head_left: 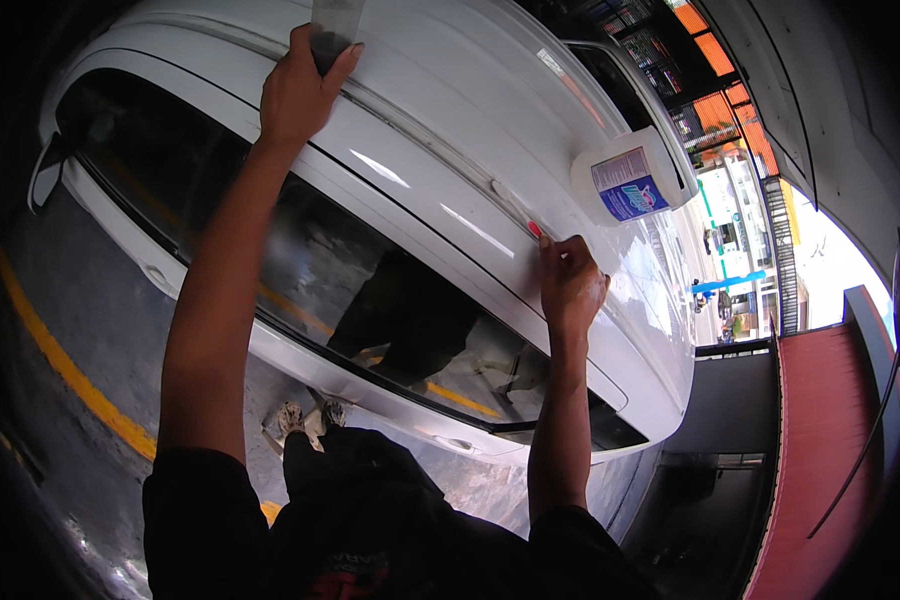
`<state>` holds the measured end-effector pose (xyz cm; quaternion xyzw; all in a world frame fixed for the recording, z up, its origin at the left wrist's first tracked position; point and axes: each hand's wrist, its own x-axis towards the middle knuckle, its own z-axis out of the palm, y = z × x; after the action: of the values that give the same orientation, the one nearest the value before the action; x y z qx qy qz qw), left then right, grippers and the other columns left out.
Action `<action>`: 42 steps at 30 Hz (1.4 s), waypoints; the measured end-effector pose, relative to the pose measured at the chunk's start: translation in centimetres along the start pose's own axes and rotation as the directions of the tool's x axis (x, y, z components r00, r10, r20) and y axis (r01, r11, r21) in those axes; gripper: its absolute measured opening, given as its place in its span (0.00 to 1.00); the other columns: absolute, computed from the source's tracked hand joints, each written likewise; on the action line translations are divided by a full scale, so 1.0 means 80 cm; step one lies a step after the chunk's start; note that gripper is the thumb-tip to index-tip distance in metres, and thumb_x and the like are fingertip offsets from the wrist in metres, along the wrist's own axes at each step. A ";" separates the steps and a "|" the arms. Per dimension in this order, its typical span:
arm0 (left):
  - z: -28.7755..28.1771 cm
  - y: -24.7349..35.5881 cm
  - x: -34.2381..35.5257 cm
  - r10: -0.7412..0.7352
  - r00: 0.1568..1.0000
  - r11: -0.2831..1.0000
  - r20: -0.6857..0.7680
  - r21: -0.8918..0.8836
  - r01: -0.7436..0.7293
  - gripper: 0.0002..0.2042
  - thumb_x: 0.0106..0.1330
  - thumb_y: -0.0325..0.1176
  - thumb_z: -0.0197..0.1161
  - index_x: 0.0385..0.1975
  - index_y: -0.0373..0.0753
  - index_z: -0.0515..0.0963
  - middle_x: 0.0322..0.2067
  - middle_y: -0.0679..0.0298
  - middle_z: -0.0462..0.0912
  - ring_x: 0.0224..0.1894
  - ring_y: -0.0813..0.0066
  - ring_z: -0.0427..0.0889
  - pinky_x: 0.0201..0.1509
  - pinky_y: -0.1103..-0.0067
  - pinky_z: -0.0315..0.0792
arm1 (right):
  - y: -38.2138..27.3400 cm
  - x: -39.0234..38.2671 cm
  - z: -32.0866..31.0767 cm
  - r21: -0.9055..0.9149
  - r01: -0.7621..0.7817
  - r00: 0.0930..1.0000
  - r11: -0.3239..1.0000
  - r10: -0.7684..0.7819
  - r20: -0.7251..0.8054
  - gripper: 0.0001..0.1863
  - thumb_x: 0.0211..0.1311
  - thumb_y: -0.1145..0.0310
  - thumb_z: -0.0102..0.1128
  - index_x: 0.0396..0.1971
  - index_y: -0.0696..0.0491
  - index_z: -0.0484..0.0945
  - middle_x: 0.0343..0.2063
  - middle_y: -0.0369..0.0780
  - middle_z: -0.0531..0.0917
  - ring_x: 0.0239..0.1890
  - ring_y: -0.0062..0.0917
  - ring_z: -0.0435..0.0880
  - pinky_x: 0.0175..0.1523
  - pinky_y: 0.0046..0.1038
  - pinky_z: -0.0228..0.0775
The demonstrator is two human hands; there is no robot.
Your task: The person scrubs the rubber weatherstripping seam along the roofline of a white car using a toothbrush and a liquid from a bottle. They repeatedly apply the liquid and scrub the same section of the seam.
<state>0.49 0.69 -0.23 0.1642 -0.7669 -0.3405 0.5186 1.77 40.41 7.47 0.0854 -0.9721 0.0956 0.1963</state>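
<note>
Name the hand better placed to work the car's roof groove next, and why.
Right, most likely: the right hand holds a small red thing at its fingertips, close by the groove; the left hand is taken up with a cup.

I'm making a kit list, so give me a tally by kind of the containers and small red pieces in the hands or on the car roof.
Containers: 2 (white tub; clear container in left hand)
Small red pieces: 1 (red piece at right hand)
Total: 3
</note>
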 end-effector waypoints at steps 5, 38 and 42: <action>0.004 -0.002 -0.001 -0.007 1.000 1.000 0.025 0.013 0.007 0.34 0.72 0.61 0.62 0.56 0.31 0.69 0.34 0.39 0.87 0.39 0.40 0.88 0.44 0.58 0.82 | 0.000 0.002 0.004 0.034 -0.060 0.998 0.998 0.060 0.013 0.18 0.68 0.48 0.65 0.29 0.48 0.81 0.19 0.38 0.85 0.28 0.37 0.86 0.53 0.39 0.63; 0.007 -0.010 -0.002 -0.007 1.000 1.000 0.008 0.028 0.007 0.32 0.72 0.59 0.63 0.58 0.34 0.67 0.34 0.41 0.87 0.37 0.40 0.88 0.43 0.59 0.82 | -0.069 0.030 0.032 0.063 0.125 0.992 0.990 -0.126 0.008 0.19 0.68 0.48 0.65 0.30 0.49 0.83 0.22 0.40 0.86 0.31 0.42 0.86 0.51 0.40 0.65; 0.002 -0.009 -0.004 -0.026 0.999 1.000 0.030 0.010 0.026 0.32 0.72 0.59 0.63 0.58 0.34 0.67 0.36 0.40 0.87 0.39 0.40 0.88 0.45 0.58 0.81 | -0.051 0.030 0.018 0.044 0.118 0.992 0.992 -0.119 0.038 0.19 0.67 0.47 0.66 0.31 0.49 0.84 0.23 0.43 0.87 0.31 0.43 0.86 0.52 0.39 0.65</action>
<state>0.41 0.39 -0.95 0.1715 -0.7739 -0.3460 0.5019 -0.11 35.85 7.72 0.1491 -0.9669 0.1024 0.1799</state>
